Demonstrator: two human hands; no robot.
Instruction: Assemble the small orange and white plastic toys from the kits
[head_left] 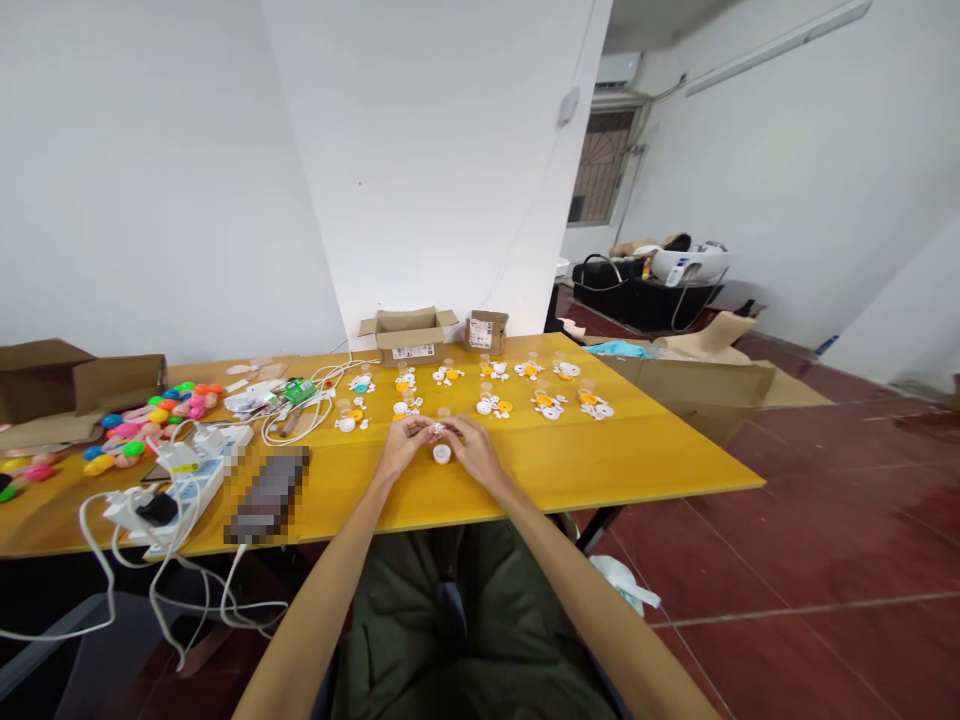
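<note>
While both hands met over the yellow table (637, 450), left hand (401, 443) and right hand (474, 447) pinched a tiny white part (437, 429) together, white cap (442, 453) sitting just at 6 o'clock.

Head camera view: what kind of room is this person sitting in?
Probably a makeshift assembly workroom: a yellow table bears rows of small white and orange parts, open cardboard boxes and a power strip, and both hands meet over one small piece.

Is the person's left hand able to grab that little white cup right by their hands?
Probably yes. The white cup sits on the yellow table just below the left hand, with nothing between them, though both hands are pinching a small piece together.
</note>
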